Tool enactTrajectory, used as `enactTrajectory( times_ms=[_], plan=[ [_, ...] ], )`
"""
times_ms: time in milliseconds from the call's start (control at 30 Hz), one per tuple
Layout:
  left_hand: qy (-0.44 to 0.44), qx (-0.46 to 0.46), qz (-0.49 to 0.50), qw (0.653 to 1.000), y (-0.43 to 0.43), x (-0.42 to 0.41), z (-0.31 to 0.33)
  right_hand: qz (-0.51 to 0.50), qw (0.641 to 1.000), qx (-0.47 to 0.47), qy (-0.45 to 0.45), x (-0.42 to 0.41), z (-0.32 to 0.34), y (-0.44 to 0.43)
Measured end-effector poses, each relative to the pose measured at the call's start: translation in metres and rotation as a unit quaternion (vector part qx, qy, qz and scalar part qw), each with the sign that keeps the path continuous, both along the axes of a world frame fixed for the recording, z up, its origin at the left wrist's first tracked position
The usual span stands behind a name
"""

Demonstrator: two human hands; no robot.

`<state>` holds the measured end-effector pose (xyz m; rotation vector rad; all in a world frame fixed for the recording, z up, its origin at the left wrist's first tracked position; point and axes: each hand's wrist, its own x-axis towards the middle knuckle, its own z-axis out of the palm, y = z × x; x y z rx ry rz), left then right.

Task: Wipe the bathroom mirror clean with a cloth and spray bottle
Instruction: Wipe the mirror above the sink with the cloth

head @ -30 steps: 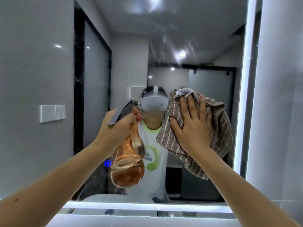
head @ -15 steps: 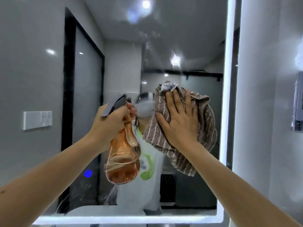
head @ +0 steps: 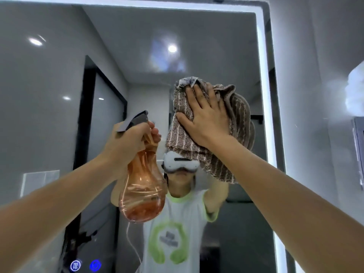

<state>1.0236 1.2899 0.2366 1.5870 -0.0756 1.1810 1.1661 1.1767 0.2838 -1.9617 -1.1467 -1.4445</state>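
The wall mirror (head: 197,36) with a lit white border fills most of the view. My right hand (head: 204,119) lies flat, fingers spread, pressing a brown striped cloth (head: 238,119) against the glass in its upper middle. The cloth bunches around my palm and hangs below it. My left hand (head: 128,142) grips the neck and grey trigger of an orange see-through spray bottle (head: 141,190), held up just left of the cloth, near the glass. A little orange liquid sits in the bottle's base.
The mirror's lit right edge (head: 265,115) runs close to my right arm, with a grey tiled wall (head: 315,95) beyond it. Two blue touch buttons (head: 85,265) glow at the mirror's lower left. A white object (head: 356,89) hangs on the far right wall.
My view has tilted upward, so the mirror's top edge now shows. My right hand has slid the cloth higher up the glass. My left hand keeps the bottle raised beside it.
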Motion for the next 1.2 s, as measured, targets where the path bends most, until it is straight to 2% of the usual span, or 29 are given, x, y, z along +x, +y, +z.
enactTrajectory(
  times_ms=[67,267,433,567,767,933,1200],
  plan=[
    [0.000,0.015,-0.008,1.000,0.002,-0.005,0.003,0.005,1.000,-0.023,-0.018,-0.009,0.014,0.008],
    [-0.042,-0.045,0.015,0.998,0.012,-0.036,-0.003,0.017,0.998,-0.038,-0.038,-0.026,0.022,0.026],
    [-0.008,-0.083,0.054,0.995,0.034,-0.061,-0.009,0.051,0.990,-0.106,-0.075,-0.060,-0.014,0.052],
    [-0.027,-0.042,0.089,0.995,0.030,-0.097,-0.036,0.125,0.982,-0.129,-0.052,-0.092,-0.051,0.083],
    [-0.025,-0.026,0.151,0.988,0.059,-0.155,-0.054,0.065,0.990,-0.120,-0.037,-0.102,-0.060,0.094],
    [-0.013,-0.031,0.158,0.987,0.083,-0.184,-0.057,0.036,0.993,-0.109,-0.022,-0.116,-0.064,0.105],
    [-0.006,-0.039,0.164,0.986,0.120,-0.207,-0.058,0.082,0.990,-0.110,-0.040,-0.152,-0.069,0.152]
  ],
)
